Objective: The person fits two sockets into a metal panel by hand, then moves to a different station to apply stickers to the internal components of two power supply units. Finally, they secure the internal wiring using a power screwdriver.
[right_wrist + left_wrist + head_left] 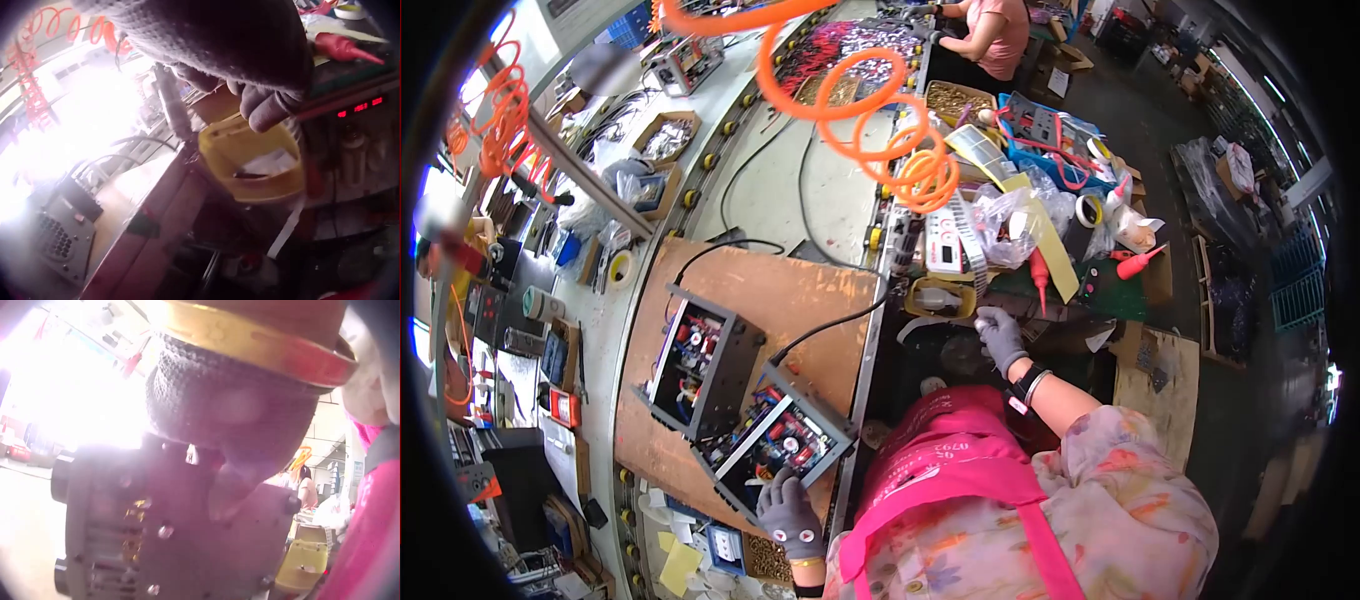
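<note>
Two open metal electronics cases sit on the brown board (665,445), with red, blue and black components inside. My grey-gloved left hand (790,515) rests its fingers on the near edge of the closer electronics case (825,445). The farther electronics case (735,365) stands beside it. In the left wrist view, the closer case's panel (181,550) shows screws and black feet, partly covered by the hand. My gloved right hand (1002,340) is over at the yellow bin (225,150), fingers bent above its rim; I cannot tell whether they hold anything. Inside the bin lies a whitish piece (272,164).
Black cables (825,335) run across the board. An orange coiled hose (870,155) hangs overhead. Right of the line, a cluttered bench holds a red-tipped bottle (1040,275), tape rolls and plastic bags. Another person (990,40) works farther along the line.
</note>
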A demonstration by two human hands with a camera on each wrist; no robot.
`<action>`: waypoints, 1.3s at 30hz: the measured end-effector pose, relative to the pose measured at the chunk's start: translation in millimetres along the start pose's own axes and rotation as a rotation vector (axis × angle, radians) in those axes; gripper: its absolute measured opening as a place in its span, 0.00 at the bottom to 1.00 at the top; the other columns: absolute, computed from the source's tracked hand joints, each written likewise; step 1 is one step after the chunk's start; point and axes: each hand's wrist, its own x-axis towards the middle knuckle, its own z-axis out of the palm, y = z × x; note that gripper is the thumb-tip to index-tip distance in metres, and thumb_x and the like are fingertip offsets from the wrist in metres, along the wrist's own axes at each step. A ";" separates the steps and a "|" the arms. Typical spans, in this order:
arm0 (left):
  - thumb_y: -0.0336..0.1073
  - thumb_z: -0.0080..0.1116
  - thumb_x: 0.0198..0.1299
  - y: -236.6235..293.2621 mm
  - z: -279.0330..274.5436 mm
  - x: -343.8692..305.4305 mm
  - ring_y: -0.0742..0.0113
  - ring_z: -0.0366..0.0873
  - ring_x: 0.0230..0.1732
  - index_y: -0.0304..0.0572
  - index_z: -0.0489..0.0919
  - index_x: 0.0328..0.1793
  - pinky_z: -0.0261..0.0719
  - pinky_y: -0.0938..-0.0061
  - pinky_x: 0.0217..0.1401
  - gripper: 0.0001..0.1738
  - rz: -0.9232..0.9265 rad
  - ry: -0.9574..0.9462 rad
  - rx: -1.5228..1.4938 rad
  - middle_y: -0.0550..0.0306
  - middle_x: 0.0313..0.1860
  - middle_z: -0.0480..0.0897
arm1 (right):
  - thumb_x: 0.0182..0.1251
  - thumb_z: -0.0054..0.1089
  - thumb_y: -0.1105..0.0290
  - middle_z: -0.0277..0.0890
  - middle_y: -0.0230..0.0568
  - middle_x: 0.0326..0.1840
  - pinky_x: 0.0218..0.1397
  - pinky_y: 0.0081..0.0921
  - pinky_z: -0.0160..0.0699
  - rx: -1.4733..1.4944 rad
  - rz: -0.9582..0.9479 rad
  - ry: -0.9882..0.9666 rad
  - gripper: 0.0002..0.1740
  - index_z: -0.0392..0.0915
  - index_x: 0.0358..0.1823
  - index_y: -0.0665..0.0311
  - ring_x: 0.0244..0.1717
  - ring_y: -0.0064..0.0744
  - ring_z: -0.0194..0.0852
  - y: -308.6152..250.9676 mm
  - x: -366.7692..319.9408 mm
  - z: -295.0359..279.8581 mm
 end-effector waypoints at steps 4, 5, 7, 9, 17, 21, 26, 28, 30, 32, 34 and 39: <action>0.33 0.64 0.44 43.8 -24.2 15.5 0.48 0.76 0.51 0.43 0.78 0.47 0.71 0.56 0.55 0.20 -0.104 -0.006 -0.027 0.53 0.50 0.81 | 0.59 0.62 0.74 0.78 0.43 0.46 0.52 0.31 0.76 -0.249 -0.296 0.384 0.16 0.77 0.50 0.62 0.45 0.36 0.78 -4.7 37.9 -71.3; 0.34 0.65 0.44 55.6 -25.5 19.7 0.47 0.76 0.52 0.42 0.78 0.49 0.71 0.56 0.56 0.22 -0.099 0.030 -0.011 0.52 0.50 0.81 | 0.57 0.62 0.74 0.76 0.44 0.48 0.54 0.33 0.75 -0.333 -0.307 0.461 0.19 0.76 0.52 0.61 0.48 0.40 0.77 -0.4 53.7 -89.5; 0.34 0.65 0.45 80.6 -20.9 27.8 0.47 0.75 0.53 0.42 0.77 0.50 0.70 0.55 0.57 0.22 -0.070 0.026 -0.120 0.50 0.50 0.80 | 0.54 0.66 0.71 0.71 0.49 0.58 0.60 0.38 0.71 -0.636 -0.256 0.515 0.28 0.71 0.58 0.60 0.57 0.48 0.72 -6.9 75.8 -118.2; 0.36 0.64 0.48 103.5 -13.7 38.0 0.47 0.75 0.53 0.42 0.76 0.51 0.70 0.55 0.57 0.22 -0.006 -0.003 -0.222 0.50 0.51 0.80 | 0.52 0.68 0.70 0.69 0.49 0.62 0.62 0.39 0.68 -0.693 -0.193 0.465 0.30 0.70 0.59 0.59 0.61 0.49 0.68 -3.9 99.5 -127.8; 0.37 0.65 0.52 177.0 -6.4 81.5 0.49 0.79 0.47 0.42 0.76 0.49 0.74 0.58 0.50 0.19 0.209 -0.059 -0.256 0.51 0.47 0.81 | 0.66 0.53 0.64 0.78 0.60 0.40 0.46 0.44 0.74 -0.542 -0.072 0.414 0.14 0.76 0.47 0.64 0.44 0.61 0.77 17.3 136.1 -157.8; 0.33 0.66 0.50 198.0 -3.5 98.3 0.49 0.80 0.43 0.39 0.77 0.49 0.78 0.63 0.46 0.19 0.216 -0.068 -0.401 0.48 0.46 0.81 | 0.69 0.53 0.68 0.80 0.43 0.32 0.36 0.30 0.72 -0.076 -0.346 0.382 0.11 0.78 0.45 0.68 0.32 0.30 0.75 -16.5 114.0 -176.9; 0.32 0.67 0.53 240.5 -17.6 137.4 0.54 0.80 0.51 0.36 0.76 0.56 0.76 0.68 0.55 0.23 0.108 -0.202 -0.743 0.47 0.50 0.81 | 0.71 0.54 0.68 0.79 0.35 0.34 0.38 0.22 0.71 0.017 -0.678 0.002 0.13 0.78 0.49 0.70 0.33 0.22 0.72 -117.0 30.9 -143.6; 0.40 0.66 0.57 242.8 -0.7 148.7 0.50 0.77 0.58 0.32 0.71 0.62 0.72 0.63 0.62 0.30 0.047 -0.271 -0.995 0.43 0.55 0.79 | 0.70 0.54 0.71 0.80 0.41 0.34 0.40 0.24 0.75 0.124 -0.596 -0.197 0.14 0.78 0.51 0.70 0.35 0.27 0.78 -139.2 -3.8 -118.4; 0.42 0.64 0.60 249.4 8.9 156.4 0.56 0.76 0.58 0.29 0.68 0.65 0.72 0.66 0.62 0.32 -0.034 -0.233 -1.293 0.44 0.57 0.78 | 0.70 0.52 0.72 0.81 0.42 0.35 0.40 0.24 0.76 0.108 -0.623 -0.482 0.13 0.77 0.51 0.71 0.35 0.27 0.78 -150.9 -22.3 -100.5; 0.42 0.62 0.62 251.8 -12.2 171.3 0.62 0.74 0.59 0.28 0.65 0.66 0.71 0.67 0.63 0.33 -0.010 -0.218 -1.447 0.47 0.59 0.76 | 0.70 0.51 0.73 0.81 0.42 0.35 0.41 0.24 0.76 0.192 -0.635 -0.669 0.13 0.77 0.51 0.72 0.35 0.28 0.79 -148.6 -35.2 -76.2; 0.35 0.62 0.61 253.0 -29.9 169.7 0.69 0.76 0.52 0.30 0.70 0.62 0.74 0.72 0.58 0.25 -0.204 -0.097 -1.549 0.53 0.53 0.79 | 0.69 0.52 0.76 0.82 0.45 0.39 0.45 0.24 0.77 0.192 -0.654 -0.808 0.14 0.77 0.52 0.72 0.37 0.29 0.80 -153.6 -48.8 -61.3; 0.26 0.61 0.58 229.1 -37.4 153.9 0.73 0.79 0.46 0.32 0.74 0.54 0.77 0.77 0.50 0.18 -0.330 0.071 -1.463 0.56 0.46 0.82 | 0.60 0.59 0.79 0.79 0.48 0.48 0.51 0.29 0.77 0.319 -0.578 -0.886 0.19 0.75 0.55 0.69 0.47 0.38 0.80 -166.6 -61.0 -36.9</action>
